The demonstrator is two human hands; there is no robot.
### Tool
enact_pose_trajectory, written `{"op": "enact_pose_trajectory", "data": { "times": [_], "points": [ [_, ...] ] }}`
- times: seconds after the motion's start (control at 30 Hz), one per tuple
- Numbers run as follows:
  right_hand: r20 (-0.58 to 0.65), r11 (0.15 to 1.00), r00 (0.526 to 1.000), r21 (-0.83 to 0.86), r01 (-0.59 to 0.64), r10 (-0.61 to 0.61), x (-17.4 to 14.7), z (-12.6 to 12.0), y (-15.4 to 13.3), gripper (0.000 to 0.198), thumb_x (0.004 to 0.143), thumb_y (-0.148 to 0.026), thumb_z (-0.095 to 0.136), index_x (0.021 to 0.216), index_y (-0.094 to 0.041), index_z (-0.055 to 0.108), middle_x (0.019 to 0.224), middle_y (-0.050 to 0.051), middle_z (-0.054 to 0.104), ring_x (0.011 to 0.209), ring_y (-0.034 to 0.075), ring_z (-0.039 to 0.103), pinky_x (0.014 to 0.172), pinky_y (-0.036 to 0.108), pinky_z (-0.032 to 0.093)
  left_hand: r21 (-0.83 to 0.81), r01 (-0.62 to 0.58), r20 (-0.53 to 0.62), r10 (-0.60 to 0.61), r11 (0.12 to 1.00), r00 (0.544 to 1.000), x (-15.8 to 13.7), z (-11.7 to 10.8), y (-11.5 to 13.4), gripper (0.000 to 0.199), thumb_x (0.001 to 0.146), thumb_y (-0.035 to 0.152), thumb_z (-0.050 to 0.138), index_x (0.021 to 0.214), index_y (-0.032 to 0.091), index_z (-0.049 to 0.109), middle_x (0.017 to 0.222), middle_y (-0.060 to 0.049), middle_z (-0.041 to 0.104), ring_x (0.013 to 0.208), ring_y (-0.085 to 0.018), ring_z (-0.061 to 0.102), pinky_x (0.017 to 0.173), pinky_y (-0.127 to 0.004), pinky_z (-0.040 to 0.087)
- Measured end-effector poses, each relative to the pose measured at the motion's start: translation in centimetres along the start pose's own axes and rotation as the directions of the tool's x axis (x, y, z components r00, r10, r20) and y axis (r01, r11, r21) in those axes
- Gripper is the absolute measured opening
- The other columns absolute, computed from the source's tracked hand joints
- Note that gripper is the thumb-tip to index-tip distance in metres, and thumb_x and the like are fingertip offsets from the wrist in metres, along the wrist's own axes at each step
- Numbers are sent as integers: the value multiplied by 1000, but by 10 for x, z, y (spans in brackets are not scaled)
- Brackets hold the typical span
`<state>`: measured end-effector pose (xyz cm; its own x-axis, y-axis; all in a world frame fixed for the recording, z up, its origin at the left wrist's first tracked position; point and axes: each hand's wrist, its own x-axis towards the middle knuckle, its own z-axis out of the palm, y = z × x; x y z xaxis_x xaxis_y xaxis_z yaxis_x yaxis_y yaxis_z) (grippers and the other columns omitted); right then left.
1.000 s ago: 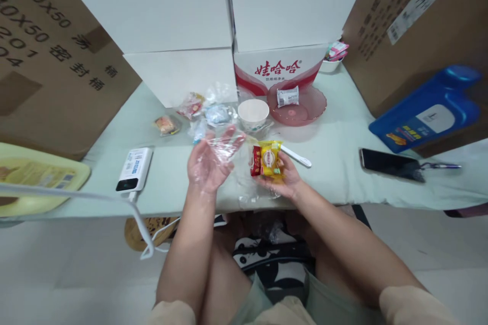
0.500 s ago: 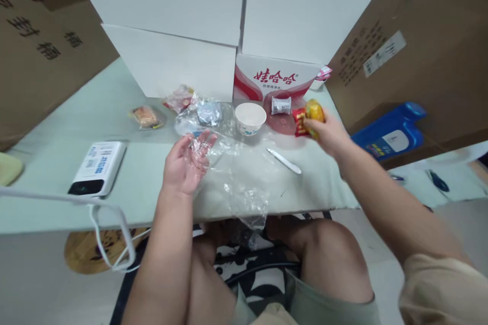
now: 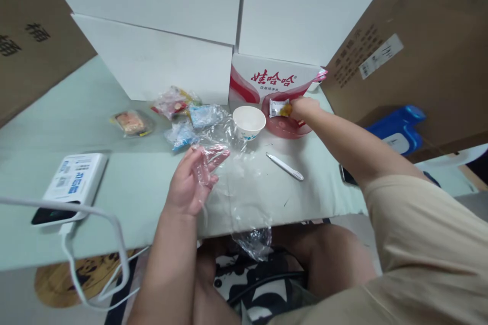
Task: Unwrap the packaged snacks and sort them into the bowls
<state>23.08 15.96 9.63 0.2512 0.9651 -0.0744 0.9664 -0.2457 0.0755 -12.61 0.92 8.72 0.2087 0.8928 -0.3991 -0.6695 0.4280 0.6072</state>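
Observation:
My left hand (image 3: 192, 183) is at the table's near side, its thumb and fingers closed on a crinkled clear plastic bag (image 3: 249, 218), which trails over the table edge. My right hand (image 3: 305, 106) reaches over a translucent red dish (image 3: 284, 129) at the back, its fingers around a yellow snack packet (image 3: 285, 109) that is mostly hidden. A bit of red wrapper shows under that hand. In the dish, a white-and-grey packet (image 3: 275, 108) lies beside the fingers. Left of the dish stands a white paper bowl (image 3: 248, 121); a white penlike tool (image 3: 285, 166) lies in front.
Several blue-and-white packets (image 3: 206, 116), a pink-and-red wrapper (image 3: 171, 104) and a wrapped pastry (image 3: 131, 122) lie left of the bowl. A white power bank (image 3: 76, 180) with a cable sits at left. Cardboard (image 3: 412, 66) and a blue bottle (image 3: 398, 129) stand at right.
My right hand has moved left and back with the yellow packet, now over the red dish. My left hand has shifted slightly right, still with the plastic bag. The camera view has also shifted.

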Motion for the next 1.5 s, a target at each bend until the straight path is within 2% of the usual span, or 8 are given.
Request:
{"op": "enact_pose_trajectory", "data": {
  "times": [0.3,0.53,0.67,0.87,1.0,1.1,1.23,1.5],
  "points": [
    [-113,982,976,11,190,-188,-19,-22,8,73,73,-30,71,142,-20,50,125,13,62,104,28,62,84,38,50,28,-10,31,9,1000,999,0,-5,0,18,78,23,67,81,21,49,93,-3,74,91,-22,76,37,-12,38],
    [-1,741,762,-229,631,-648,-11,-14,-6,31,78,-26,64,108,-28,73,138,8,58,127,35,49,92,44,45,36,-8,18,7,999,1000,-2,-1,-5,23,76,23,70,82,22,47,89,-1,73,89,-21,76,36,-11,39],
    [12,662,677,-198,723,-736,4,-15,-19,46,79,-23,63,124,-31,68,140,7,59,128,33,50,95,44,46,49,-8,22,7,999,1000,2,1,-6,24,76,23,70,82,22,47,88,-1,73,88,-20,76,36,-12,39],
    [-200,910,893,24,415,-402,8,-28,-6,62,78,-19,61,139,-21,55,135,14,64,118,35,60,92,47,49,48,20,5,-20,999,1000,9,3,-6,21,76,23,68,81,21,48,88,-1,73,90,-20,75,36,-10,36],
    [-361,867,893,312,388,-270,-50,-12,6,43,85,-22,50,126,-16,59,125,13,67,114,28,62,97,45,49,65,28,54,-32,998,998,9,1,-6,14,77,26,64,79,20,51,94,-5,74,98,-24,73,37,-11,33],
    [-269,524,962,813,254,-48,-131,24,-6,38,88,-38,53,121,-21,57,114,10,69,104,23,66,93,43,53,52,49,121,-55,997,991,8,-5,-6,16,76,30,63,73,20,51,97,-7,74,99,-27,72,37,-13,30],
    [170,-45,956,982,-186,-238,-224,75,-50,68,77,-53,70,137,-33,46,128,8,64,118,23,62,98,43,52,43,-21,187,12,999,982,4,-17,-9,37,76,58,61,79,22,58,103,-10,73,99,-28,70,37,-15,27],
    [333,-399,829,755,-520,-449,-234,79,-125,101,67,-43,78,151,-32,23,100,4,74,84,20,71,72,32,55,261,-294,69,286,920,956,-1,-31,-14,67,67,85,54,95,24,61,104,-11,72,96,-22,70,45,-17,38]
  ]
}}
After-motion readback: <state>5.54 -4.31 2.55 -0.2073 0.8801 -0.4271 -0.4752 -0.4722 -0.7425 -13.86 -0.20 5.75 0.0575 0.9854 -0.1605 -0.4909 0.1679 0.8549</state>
